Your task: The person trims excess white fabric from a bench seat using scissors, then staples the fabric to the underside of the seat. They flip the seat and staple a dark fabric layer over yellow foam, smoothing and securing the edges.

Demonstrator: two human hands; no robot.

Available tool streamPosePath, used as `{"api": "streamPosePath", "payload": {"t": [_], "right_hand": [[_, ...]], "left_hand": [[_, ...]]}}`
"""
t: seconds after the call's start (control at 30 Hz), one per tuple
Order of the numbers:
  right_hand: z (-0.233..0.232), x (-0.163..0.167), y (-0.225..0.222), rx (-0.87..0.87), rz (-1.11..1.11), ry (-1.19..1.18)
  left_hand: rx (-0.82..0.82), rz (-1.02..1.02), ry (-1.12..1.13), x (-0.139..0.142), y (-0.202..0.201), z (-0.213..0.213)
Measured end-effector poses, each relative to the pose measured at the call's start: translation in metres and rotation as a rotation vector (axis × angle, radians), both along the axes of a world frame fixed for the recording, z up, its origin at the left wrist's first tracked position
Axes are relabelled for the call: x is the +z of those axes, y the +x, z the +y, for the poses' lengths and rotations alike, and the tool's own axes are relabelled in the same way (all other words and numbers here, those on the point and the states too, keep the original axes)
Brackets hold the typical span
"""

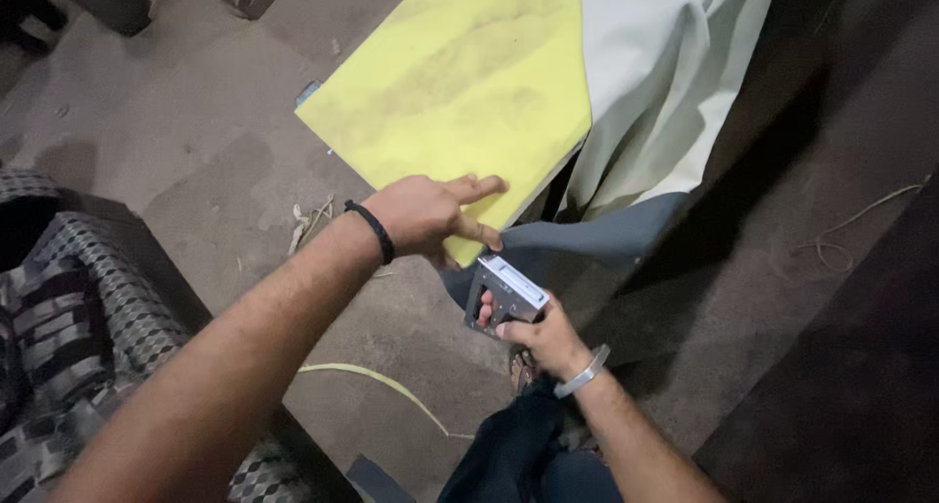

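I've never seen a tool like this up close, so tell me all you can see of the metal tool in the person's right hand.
The silvery metal staple gun is a boxy, angular body with an open handle loop. The right hand grips that handle, fingers through the loop. It is tilted, nose pointing up toward the grey fabric at the yellow foam sheet; whether it touches is unclear.

stapler (pixel 509 293): metal, silver, tilted, clasped in your right fingers | foam (pixel 460 82): yellow sheet, flat on the floor, near corner under your left fingertips, just above the stapler

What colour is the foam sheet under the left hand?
Yellow: the foam sheet, under the left hand, in the head view.
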State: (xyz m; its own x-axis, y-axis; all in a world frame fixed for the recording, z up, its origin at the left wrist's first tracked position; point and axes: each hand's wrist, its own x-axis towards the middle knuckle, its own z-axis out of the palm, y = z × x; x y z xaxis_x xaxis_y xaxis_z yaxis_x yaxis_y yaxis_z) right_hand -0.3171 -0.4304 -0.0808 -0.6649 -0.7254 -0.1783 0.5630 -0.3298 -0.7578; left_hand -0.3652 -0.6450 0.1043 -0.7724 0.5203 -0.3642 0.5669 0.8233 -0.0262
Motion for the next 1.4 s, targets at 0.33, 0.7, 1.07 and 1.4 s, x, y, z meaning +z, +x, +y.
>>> {"api": "streamPosePath", "payload": {"t": [0.33, 0.7, 1.07, 1.4], "right_hand": [[-0.022, 0.003, 0.015, -0.245, -0.088, 0.112], [0.112, 0.062, 0.017, -0.212, -0.287, 0.343], [0.209, 0.121, -0.085, -0.627, -0.492, 0.509], [0.289, 0.099, -0.249, -0.776, -0.444, 0.437]], "left_hand": [[0.026, 0.007, 0.005, -0.016, -0.002, -0.008], [0.293, -0.197, 0.093, 0.04, 0.005, 0.024], [0.726, -0.123, 0.802, 0.087, -0.076, 0.086], [0.682, -0.08, 1.198, 0.055, -0.269, 0.211]]}}
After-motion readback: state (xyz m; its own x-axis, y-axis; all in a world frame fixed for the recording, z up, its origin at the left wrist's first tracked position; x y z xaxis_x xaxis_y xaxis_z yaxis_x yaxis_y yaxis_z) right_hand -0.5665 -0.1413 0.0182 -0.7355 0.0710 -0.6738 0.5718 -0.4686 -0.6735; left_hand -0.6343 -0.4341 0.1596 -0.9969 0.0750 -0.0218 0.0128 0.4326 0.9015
